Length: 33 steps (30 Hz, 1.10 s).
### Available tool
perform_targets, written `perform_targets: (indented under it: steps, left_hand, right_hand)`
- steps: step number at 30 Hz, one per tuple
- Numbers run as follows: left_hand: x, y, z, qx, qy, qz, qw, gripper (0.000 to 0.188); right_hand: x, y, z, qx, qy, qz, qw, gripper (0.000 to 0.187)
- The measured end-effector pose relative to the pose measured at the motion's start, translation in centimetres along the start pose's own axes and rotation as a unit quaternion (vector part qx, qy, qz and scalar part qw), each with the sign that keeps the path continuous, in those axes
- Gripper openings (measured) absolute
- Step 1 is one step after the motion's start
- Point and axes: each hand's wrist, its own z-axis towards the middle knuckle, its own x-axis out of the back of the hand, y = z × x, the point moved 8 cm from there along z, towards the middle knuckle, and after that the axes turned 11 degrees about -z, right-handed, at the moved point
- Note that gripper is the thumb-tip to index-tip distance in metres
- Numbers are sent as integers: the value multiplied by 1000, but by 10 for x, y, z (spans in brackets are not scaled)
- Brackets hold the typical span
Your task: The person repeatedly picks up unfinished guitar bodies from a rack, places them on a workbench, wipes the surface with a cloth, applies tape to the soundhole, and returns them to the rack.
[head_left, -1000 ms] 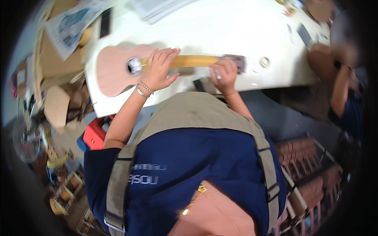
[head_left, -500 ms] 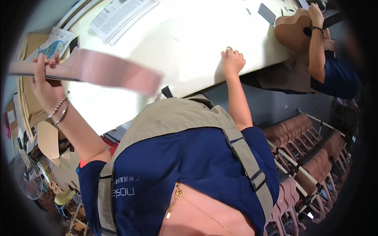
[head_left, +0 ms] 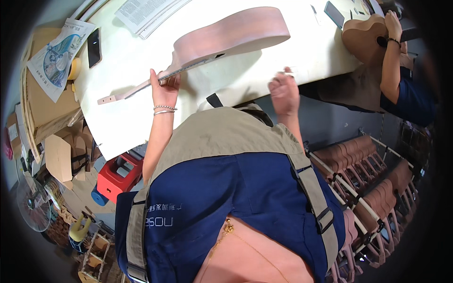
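Edgeways, a pinkish ukulele [head_left: 231, 35] is held by its neck in the left hand [head_left: 166, 89]

Beneath everything spreads the white worktop [head_left: 111, 125], and the ukulele is over it in front of the person, tilted on its side. Its broad body points to the upper right and its neck slants down to the headstock at the left; the fretboard side is turned toward the person. At the far right, a second person's hand [head_left: 393, 26] touches a brown ukulele [head_left: 362, 37]. Printed sheets [head_left: 151, 14] lie near the far edge.

Of the two hands, the left is closed around the neck close to where it meets the body: the thumb stands up against the neck and the bent fingers sit under it, partly hidden. That forearm rises from the lower left, nearly straight up, with bracelets [head_left: 165, 109] at the wrist.

The right hand [head_left: 285, 96] is near the worktop's front edge, well apart from the pinkish ukulele. Its fingers are curled in, closed on a small pale thing [head_left: 287, 73] at the fingertips, too blurred to identify. The forearm comes up from behind the apron [head_left: 226, 132], hand upright. A dark phone [head_left: 95, 47] lies at the worktop's left side.
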Motion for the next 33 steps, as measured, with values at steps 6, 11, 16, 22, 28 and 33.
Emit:
perform_targets:
  steps: [6, 11, 16, 22, 28, 33]
  left_hand:
    - [-14, 5, -7, 68, -21, 120, 990, 64]
    - [-16, 5, -5, 78, -19, 119, 990, 63]
    - [-18, 5, -7, 97, -33, 127, 987, 61]
    - [-21, -1, -26, 218, -135, 249, 934, 72]
    - [-39, -16, -62, 199, -232, 421, 854, 52]
    - [-83, -23, -94, 133, -306, 398, 855, 35]
  right_hand:
    - [-112, 56, -22, 324, -137, -662, 662, 39]
    - [-117, 97, 9, 366, -119, -649, 656, 47]
    - [-116, 88, 8, 315, -75, -646, 691, 39]
    - [-111, 27, -28, 241, -20, -737, 631, 26]
    - [-121, 22, -23, 67, -116, -282, 950, 37]
    - [-162, 19, -22, 52, -108, -257, 959, 57]
